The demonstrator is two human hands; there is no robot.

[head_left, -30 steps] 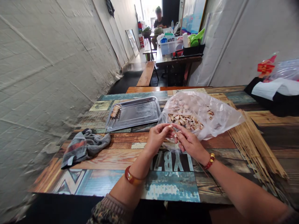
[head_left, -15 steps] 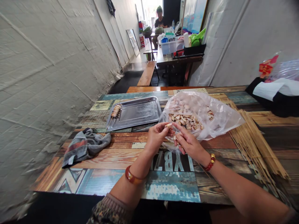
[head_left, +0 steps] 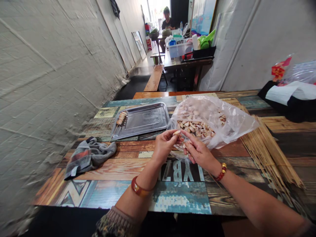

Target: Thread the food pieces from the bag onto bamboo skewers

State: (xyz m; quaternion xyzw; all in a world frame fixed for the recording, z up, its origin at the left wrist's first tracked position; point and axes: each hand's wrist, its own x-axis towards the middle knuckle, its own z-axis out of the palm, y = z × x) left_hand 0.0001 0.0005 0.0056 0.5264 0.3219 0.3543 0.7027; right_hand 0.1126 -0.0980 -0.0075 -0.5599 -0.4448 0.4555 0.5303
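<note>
My left hand pinches a garlic clove between thumb and fingers. Close against it, my right hand is closed around a thin bamboo skewer, whose blunt end sticks out below the wrist. Something pale, perhaps another clove, shows at the right fingertips; the skewer's tip is hidden there. Just beyond both hands lies a clear plastic bag, open toward me, with many garlic cloves in it. A loaded skewer of several cloves rests on the left end of a metal tray.
A crumpled grey cloth lies on the patterned table at left. Loose bamboo skewers are heaped at right, near a black container. Farther back are a bench, a plastic bin and a seated person.
The camera view has shifted slightly. Both hands keep almost the same pose, with the clove still pinched in my left fingers.
</note>
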